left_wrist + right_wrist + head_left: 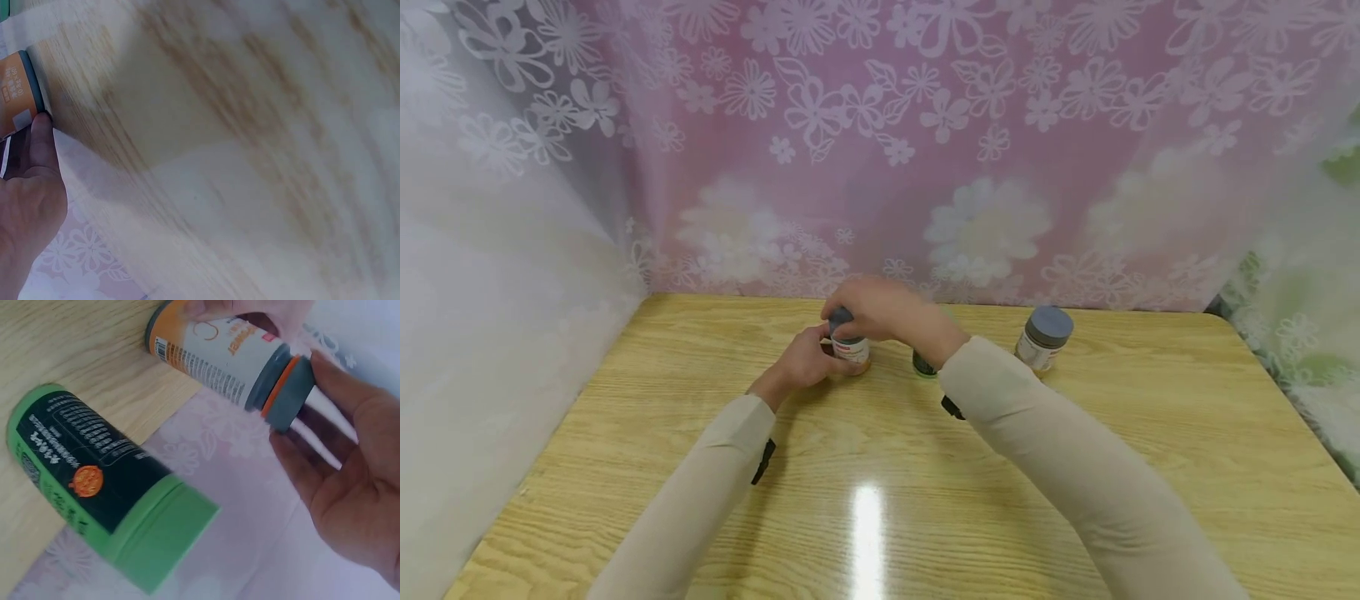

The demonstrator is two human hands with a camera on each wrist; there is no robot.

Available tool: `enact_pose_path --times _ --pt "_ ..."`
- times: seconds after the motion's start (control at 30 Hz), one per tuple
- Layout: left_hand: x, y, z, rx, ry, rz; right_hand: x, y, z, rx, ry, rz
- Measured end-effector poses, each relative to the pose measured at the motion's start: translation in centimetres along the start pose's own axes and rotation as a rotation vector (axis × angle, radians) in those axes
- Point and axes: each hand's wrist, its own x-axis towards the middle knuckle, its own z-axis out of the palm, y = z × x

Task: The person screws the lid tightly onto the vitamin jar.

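A white and orange supplement jar stands upright near the table's back edge. My left hand holds its body low down, thumb across the front; the left wrist view shows a finger at the jar's dark base. From above, my right hand grips the dark grey lid between fingers and thumb. An orange band shows between that lid and the jar's grey neck. Just right of it is a green and black jar with its green lid on, partly hidden by my right wrist in the head view.
Farther right on the wooden table stands another jar with a dark grey lid. A pink floral curtain hangs along the back edge, and pale floral cloth hangs at the left.
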Motion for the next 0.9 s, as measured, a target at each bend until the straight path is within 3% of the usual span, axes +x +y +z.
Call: enact_pose_path --times 0.17,0.27,0.33,0.5,0.57,0.67,0.9 --pt "-0.1 0.0 -0.1 0.0 -0.001 -0.006 0.4 -1.1 0.5 -0.153 0.053 0.128" --pt "-0.1 0.1 -0.2 0.013 -0.012 -0.003 0.3 -1.0 0.4 -0.177 0.045 0.156" --pt "-0.2 0.1 -0.2 0.023 -0.02 0.002 0.2 -0.6 0.1 -0.151 0.034 0.117" --pt "-0.2 0.3 -0.2 0.04 -0.016 -0.001 -0.2 0.6 -0.8 -0.019 -0.028 -0.078" --pt "-0.3 0.3 -0.2 0.047 -0.009 -0.01 -0.3 0.7 -0.9 0.011 -0.05 -0.101" --pt "-0.2 0.2 -0.2 0.053 -0.006 -0.013 -0.2 0.4 -0.7 0.014 -0.038 -0.042" --pt "-0.1 0.0 0.0 0.039 0.0 -0.024 0.1 -0.7 0.5 -0.1 0.096 0.157"
